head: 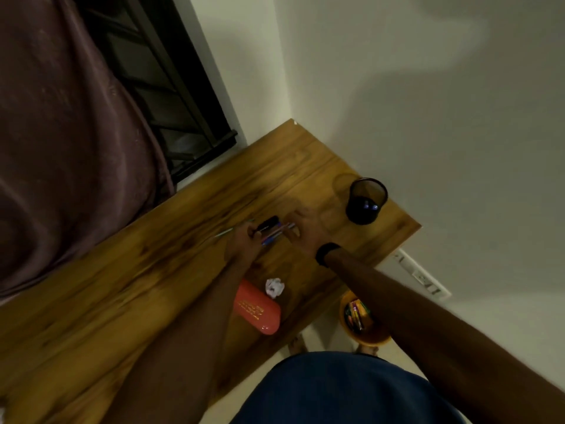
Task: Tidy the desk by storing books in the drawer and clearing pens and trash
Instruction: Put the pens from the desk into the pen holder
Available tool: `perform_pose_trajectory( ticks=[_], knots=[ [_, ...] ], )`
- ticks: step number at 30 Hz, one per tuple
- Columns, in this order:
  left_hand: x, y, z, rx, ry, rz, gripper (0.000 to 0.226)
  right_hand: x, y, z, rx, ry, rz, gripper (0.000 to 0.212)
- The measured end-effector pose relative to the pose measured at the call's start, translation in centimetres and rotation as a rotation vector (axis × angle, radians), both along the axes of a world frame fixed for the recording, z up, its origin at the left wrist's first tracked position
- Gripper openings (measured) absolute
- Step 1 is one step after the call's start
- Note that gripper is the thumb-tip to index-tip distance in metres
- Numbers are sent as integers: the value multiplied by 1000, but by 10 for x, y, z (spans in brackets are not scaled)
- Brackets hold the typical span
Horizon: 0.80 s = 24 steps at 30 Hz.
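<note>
At the near edge of the view, a dark blue garment (336,390) covers the person's body, and both bare forearms reach out from it over the wooden desk (128,289). On the floor just off the desk's end, under the right forearm, stands an orange bin (362,324) with colourful wrappers inside. On the desk close to the person lies a coral-red pencil case (258,312), partly hidden by the left forearm, and just beyond it sits a crumpled white paper ball (274,287), apart from the case.

Farther out, the two hands meet around a bundle of pens (276,232) lying on the desk. The left hand (243,243) has its fingers curled onto the near end of the bundle, beside a dark marker. The right hand (301,232), with a black band at the wrist, has its fingers bent toward the other end of the pens; blur hides whether it grips them or only touches. A thin greenish pen sticks out past the left hand.

Beyond the right hand, near the desk's far corner, stands a black mesh pen holder (366,201), upright. A brown curtain (61,148) hangs at the left beside a dark window (165,96), and a white wall (428,102) lies behind.
</note>
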<state>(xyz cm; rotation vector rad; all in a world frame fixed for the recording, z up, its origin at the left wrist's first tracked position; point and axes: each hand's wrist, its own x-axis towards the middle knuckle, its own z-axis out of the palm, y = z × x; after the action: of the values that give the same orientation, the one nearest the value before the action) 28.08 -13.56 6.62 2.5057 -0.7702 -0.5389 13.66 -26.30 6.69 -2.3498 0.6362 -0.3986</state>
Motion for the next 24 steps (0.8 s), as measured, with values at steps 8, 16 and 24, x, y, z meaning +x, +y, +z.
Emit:
perform_pose_trajectory(
  ticks=[8, 16, 24],
  knots=[
    [19, 20, -13, 35, 17, -56, 40, 35, 17, -17, -142, 381, 177, 42],
    [25, 7, -25, 28, -79, -292, 26, 45, 18, -24, -264, 459, 156, 40],
    [27, 10, -38, 74, -161, -430, 34, 26, 12, -32, -391, 366, 175, 28]
  ],
)
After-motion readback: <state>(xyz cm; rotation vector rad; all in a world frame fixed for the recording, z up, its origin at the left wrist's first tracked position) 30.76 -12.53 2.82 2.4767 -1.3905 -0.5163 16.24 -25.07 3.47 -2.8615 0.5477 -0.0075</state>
